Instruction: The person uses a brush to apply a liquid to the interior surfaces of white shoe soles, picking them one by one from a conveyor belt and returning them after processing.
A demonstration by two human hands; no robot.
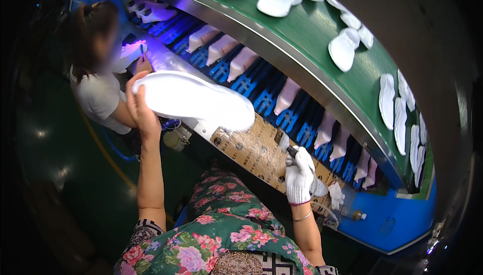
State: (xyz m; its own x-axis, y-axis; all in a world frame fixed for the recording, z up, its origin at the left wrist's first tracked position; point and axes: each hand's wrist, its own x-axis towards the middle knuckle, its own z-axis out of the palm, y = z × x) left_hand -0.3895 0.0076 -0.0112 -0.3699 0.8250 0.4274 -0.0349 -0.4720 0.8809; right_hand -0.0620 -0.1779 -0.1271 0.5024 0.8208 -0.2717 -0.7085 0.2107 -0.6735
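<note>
In my bare left hand (144,109) is a white shoe sole (196,99), gripped by its left end and raised over the bench. My right hand (300,174), in a white knit glove, is closed around the dark handle of a brush (291,150). The brush's pale head lies low over the brown-papered bench top (251,149), and I cannot tell whether it touches. A pale rounded container (318,187) stands beside my right wrist, partly hidden by the glove.
Pink shoe lasts (288,96) sit in blue holders beyond the bench. Above them, a green conveyor belt (312,28) carries several white soles (344,50). At left a co-worker (103,89) handles a shoe under purple light. A spare glove (336,194) and small bottle (358,215) lie at right.
</note>
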